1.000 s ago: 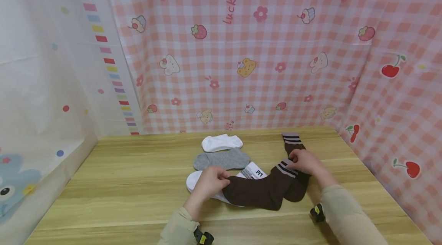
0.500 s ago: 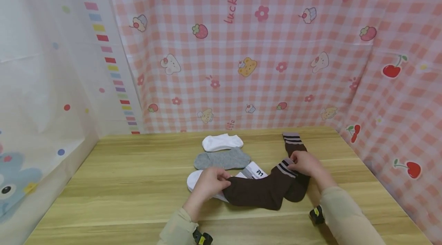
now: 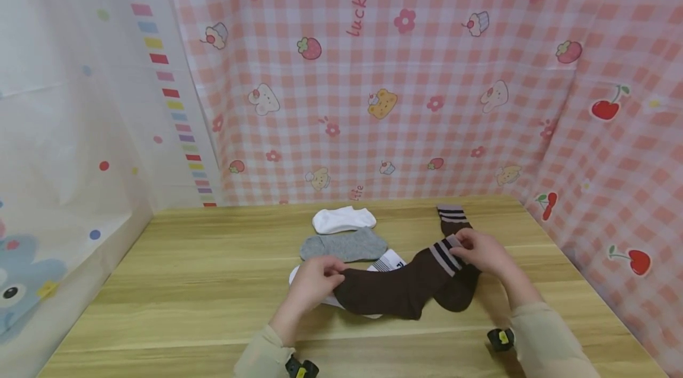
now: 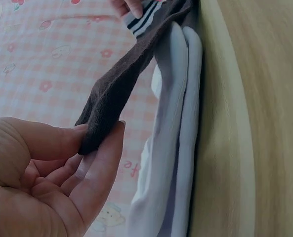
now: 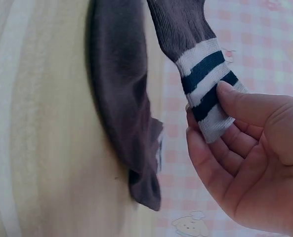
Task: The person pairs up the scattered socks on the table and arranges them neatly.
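Observation:
A dark brown sock [image 3: 386,291] with a striped cuff stretches between my two hands. My left hand [image 3: 313,284] pinches its toe end between thumb and fingers, as the left wrist view shows close up [image 4: 111,94]. The striped cuff [image 5: 205,89] is pinched by my right hand [image 3: 487,253]. Under the held sock lie white socks [image 4: 173,123], partly covered, with a black mark near the cuff. A second brown sock [image 3: 460,292] lies flat behind my right hand, its striped cuff toward the back edge.
Farther back on the wooden table [image 3: 203,283] lie a grey sock [image 3: 344,246] and, behind it, a white ankle sock [image 3: 341,221]. A pink checked curtain [image 3: 341,129] hangs along the table's back edge, and cloth also hangs on both sides.
The held sock has risen and shifted slightly left at its toe. My right hand has moved a little right and up with the cuff, drawing the sock straighter.

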### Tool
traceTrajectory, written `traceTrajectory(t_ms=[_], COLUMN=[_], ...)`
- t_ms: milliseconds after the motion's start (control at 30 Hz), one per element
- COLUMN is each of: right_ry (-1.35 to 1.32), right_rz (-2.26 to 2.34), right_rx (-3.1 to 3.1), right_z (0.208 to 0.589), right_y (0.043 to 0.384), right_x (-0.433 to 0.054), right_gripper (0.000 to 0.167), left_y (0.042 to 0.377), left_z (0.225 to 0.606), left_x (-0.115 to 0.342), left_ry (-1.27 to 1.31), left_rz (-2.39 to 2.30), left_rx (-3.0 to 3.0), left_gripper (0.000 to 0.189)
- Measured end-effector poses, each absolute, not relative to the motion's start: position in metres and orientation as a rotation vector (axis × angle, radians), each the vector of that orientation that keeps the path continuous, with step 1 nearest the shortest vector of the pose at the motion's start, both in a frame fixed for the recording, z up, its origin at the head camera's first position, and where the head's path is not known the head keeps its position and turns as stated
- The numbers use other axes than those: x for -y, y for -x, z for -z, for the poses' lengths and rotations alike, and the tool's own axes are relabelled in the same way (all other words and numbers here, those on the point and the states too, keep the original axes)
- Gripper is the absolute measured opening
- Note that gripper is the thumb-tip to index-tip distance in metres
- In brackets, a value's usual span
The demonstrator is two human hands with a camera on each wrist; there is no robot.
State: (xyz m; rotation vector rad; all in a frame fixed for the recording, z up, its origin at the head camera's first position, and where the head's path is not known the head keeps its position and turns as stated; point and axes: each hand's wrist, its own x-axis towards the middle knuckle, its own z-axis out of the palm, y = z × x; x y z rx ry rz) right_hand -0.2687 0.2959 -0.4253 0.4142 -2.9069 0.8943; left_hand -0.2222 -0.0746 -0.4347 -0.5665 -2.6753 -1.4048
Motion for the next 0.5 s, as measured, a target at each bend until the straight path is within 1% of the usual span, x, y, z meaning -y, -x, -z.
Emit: traceTrajectory(t_ms=[100, 267, 500], right_ry=[-0.415, -0.444, -0.502], right_rz=[-0.911, -0.954, -1.018], right_rx=[2.891, 2.849, 2.812], right_z=[0.421, 0.413, 0.400], right_y=[0.265, 0.258, 0.247], right_x=[-0.294, -0.289, -0.281], right_gripper=[0.020, 0.015, 0.013], left_y=[0.222, 0.220, 0.219], left_z=[0.433, 0.428, 0.419], left_x=[0.079, 0.086, 0.101], left_ry=[0.567, 0.545, 0.543], left_rz=[1.413, 1.440, 1.416], left_rx=[2.662, 2.649, 2.624], left_gripper=[0.010, 0.009, 0.014])
